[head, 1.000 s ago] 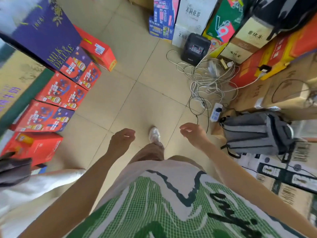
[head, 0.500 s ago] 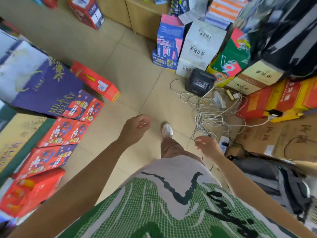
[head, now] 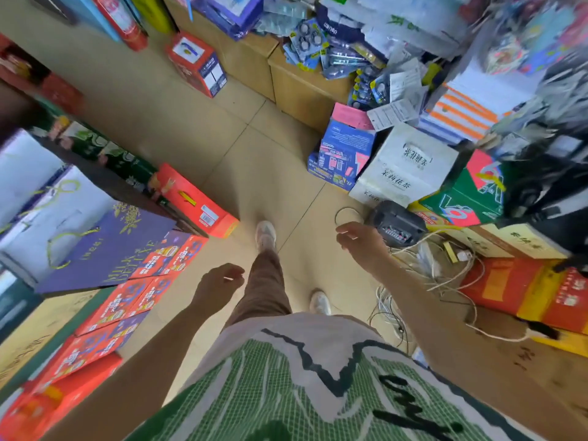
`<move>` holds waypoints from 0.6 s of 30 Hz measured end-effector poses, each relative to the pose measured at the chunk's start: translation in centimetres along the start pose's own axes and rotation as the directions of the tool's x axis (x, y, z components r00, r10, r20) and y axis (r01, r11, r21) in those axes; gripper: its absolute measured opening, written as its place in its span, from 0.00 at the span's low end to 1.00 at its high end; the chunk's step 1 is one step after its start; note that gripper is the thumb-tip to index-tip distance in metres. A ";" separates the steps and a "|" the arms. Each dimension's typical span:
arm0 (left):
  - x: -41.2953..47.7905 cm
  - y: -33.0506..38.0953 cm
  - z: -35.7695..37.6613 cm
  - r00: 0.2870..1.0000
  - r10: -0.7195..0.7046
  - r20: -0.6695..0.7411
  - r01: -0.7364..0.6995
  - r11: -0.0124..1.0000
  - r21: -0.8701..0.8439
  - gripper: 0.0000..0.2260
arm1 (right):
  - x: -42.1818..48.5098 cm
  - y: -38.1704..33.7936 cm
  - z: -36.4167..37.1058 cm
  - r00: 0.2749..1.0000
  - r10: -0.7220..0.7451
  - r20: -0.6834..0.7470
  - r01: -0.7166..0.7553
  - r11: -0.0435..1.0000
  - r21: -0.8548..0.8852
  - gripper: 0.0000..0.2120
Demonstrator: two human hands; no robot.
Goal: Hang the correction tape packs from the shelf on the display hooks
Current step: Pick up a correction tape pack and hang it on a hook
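Over the tile floor (head: 254, 160) between red boxes (head: 127, 307) and loose cables (head: 445, 265), left hand (head: 219, 286) and right hand (head: 361, 243) hang loosely curled, empty.

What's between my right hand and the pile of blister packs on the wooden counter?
Head view: a blue carton with a pink top stands between the right hand and the blister packs; a white cable loop lies nearer the hand.

Stacked goods (head: 541, 78) at upper right motion-blurred, unidentifiable. Carded packs (head: 310, 39) on desk (head: 305, 90) too small to read. Left hand (head: 219, 283) palm unseen.
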State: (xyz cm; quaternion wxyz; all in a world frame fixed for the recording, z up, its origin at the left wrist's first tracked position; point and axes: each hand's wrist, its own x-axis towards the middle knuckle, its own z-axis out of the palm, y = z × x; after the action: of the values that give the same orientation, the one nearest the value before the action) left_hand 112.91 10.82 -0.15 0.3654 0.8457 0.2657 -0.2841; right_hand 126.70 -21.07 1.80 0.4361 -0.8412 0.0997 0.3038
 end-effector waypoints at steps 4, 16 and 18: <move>7.7 2.1 -4.7 1.000 0.021 -0.010 -0.021 0.999 -0.042 0.07 | 7.4 -5.8 0.7 1.000 -0.011 -0.015 0.011 1.000 -0.001 0.07; 29.3 17.0 -20.9 0.980 0.183 0.079 -0.173 0.977 -0.123 0.05 | 21.6 -14.8 -1.1 0.951 0.301 -0.073 -0.292 0.949 0.115 0.06; 32.6 20.7 -23.1 0.974 0.223 0.051 -0.218 0.972 -0.089 0.12 | 24.1 -15.7 -1.7 0.939 0.336 -0.078 -0.325 0.937 0.126 0.05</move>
State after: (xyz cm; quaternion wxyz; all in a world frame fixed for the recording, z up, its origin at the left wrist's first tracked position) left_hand 155.88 24.23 0.75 0.4370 0.8452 0.1706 -0.2560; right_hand 153.38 -10.71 -1.28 0.4193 -0.8008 0.2779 0.3251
